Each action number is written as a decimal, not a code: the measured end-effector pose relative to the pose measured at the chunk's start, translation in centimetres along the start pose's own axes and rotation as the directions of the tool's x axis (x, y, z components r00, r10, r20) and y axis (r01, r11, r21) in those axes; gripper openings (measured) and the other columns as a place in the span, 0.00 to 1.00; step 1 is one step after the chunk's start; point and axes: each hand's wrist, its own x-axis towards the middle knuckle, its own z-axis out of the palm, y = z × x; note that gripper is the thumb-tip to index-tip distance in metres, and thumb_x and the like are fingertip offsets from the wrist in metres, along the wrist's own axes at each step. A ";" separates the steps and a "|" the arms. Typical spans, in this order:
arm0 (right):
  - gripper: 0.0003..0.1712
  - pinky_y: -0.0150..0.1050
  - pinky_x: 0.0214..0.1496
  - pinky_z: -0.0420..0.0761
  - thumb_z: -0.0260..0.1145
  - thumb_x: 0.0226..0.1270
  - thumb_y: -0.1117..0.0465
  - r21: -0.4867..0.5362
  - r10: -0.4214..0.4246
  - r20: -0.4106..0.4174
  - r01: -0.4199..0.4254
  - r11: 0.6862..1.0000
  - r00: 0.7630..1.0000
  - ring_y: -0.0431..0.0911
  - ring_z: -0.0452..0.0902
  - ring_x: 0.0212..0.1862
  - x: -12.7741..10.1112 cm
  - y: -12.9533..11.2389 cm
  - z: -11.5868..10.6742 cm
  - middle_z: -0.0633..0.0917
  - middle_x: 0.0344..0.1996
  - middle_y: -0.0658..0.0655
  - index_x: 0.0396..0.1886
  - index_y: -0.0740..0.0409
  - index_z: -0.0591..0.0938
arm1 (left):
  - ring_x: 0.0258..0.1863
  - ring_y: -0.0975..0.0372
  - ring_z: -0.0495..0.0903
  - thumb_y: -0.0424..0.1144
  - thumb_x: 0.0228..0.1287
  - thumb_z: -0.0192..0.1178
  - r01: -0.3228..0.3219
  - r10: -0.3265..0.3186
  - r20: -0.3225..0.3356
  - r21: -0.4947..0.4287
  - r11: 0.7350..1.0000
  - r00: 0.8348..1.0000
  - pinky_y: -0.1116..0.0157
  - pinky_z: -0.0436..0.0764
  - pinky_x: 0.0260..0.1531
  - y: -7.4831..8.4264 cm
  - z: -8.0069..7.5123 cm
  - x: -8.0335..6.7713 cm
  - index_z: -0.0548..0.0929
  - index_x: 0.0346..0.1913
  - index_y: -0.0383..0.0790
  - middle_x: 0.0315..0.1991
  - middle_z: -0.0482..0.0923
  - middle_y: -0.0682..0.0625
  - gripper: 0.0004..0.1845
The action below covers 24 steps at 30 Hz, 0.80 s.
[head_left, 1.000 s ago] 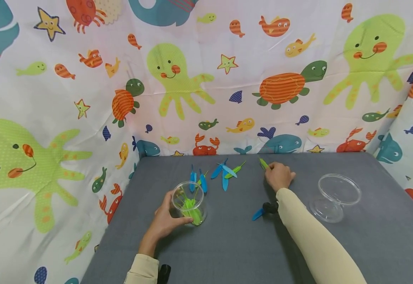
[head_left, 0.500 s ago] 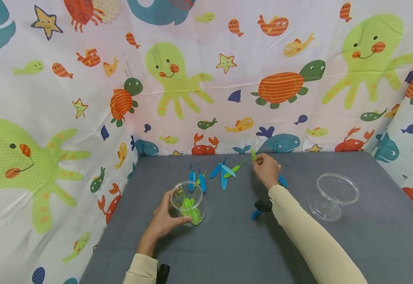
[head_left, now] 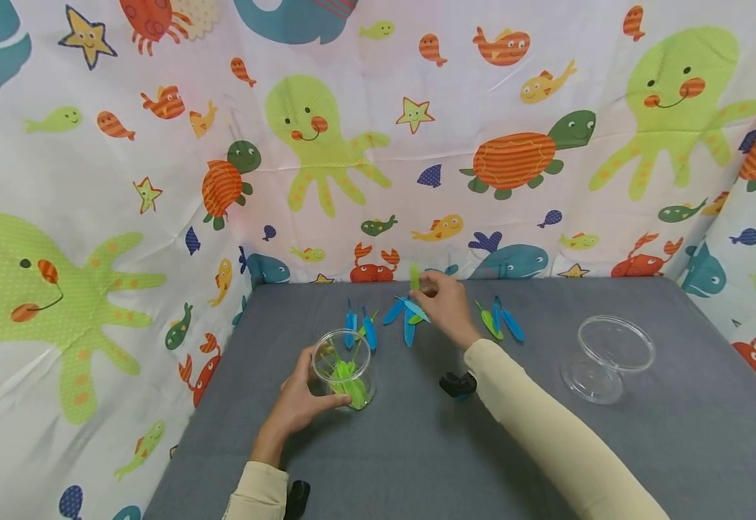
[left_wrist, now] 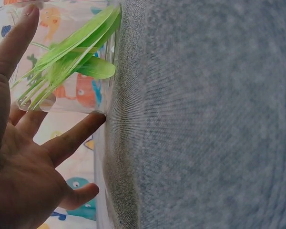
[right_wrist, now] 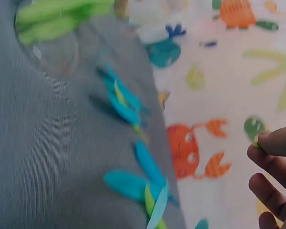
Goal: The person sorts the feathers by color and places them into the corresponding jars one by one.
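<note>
Pinching a green feather [head_left: 414,276] between thumb and fingertips, the right hand [head_left: 445,308] sits at centre of the head view, raised above the cluster of blue feathers [head_left: 407,318] near the far edge of the grey table [head_left: 416,448]. Left hand [head_left: 300,397], lower left of centre, curls around the clear cup [head_left: 344,368], thumb on the near wall; cup contains green feathers only. Second pair, one green and two blue feathers [head_left: 500,321], lies right of the right hand. Empty clear container [head_left: 608,357] stands at right, well apart. Small black object [head_left: 457,383] rests beside the right sleeve. No readable writing; backdrop shows a sea-animal print. Left wrist view: fingers [left_wrist: 69,138] spread loosely against the cup wall [left_wrist: 62,62], green feathers [left_wrist: 71,52] slanting inside, upper left of frame. Right wrist view, blurred: fingertips [right_wrist: 271,157] at right edge closed narrowly on a sliver of green; blue feathers [right_wrist: 133,181] on the table at lower centre, the cup with green feathers [right_wrist: 52,21] at upper left.
</note>
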 end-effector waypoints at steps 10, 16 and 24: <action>0.16 0.40 0.40 0.78 0.72 0.68 0.58 0.166 -0.081 0.183 0.050 0.985 0.980 0.49 0.86 0.41 -1.8 -4.6 0.9 0.92 0.36 0.56 0.54 0.55 0.85 | 0.68 0.47 0.73 0.53 0.41 0.84 0.003 -0.003 0.003 0.008 1.000 1.000 0.33 0.67 0.64 0.2 0.0 0.0 0.62 0.73 0.63 0.70 0.73 0.48 0.55; 0.11 0.39 0.37 0.76 0.73 0.66 0.60 0.252 -0.153 0.289 0.079 0.965 0.945 0.48 0.87 0.39 -3.0 -5.4 2.0 0.91 0.35 0.55 0.48 0.54 0.86 | 0.67 0.46 0.73 0.54 0.42 0.84 -0.005 0.005 0.002 0.016 1.000 1.000 0.35 0.70 0.62 0.2 -0.1 -0.1 0.62 0.73 0.64 0.70 0.73 0.48 0.55; 0.07 0.32 0.30 0.73 0.74 0.65 0.63 0.259 -0.236 0.335 0.152 0.954 0.912 0.40 0.81 0.30 -4.4 -5.5 4.0 0.91 0.33 0.54 0.41 0.54 0.85 | 0.67 0.46 0.74 0.54 0.42 0.84 -0.006 0.006 0.008 0.013 1.000 1.000 0.36 0.72 0.61 0.1 -0.1 0.0 0.61 0.74 0.64 0.70 0.72 0.48 0.55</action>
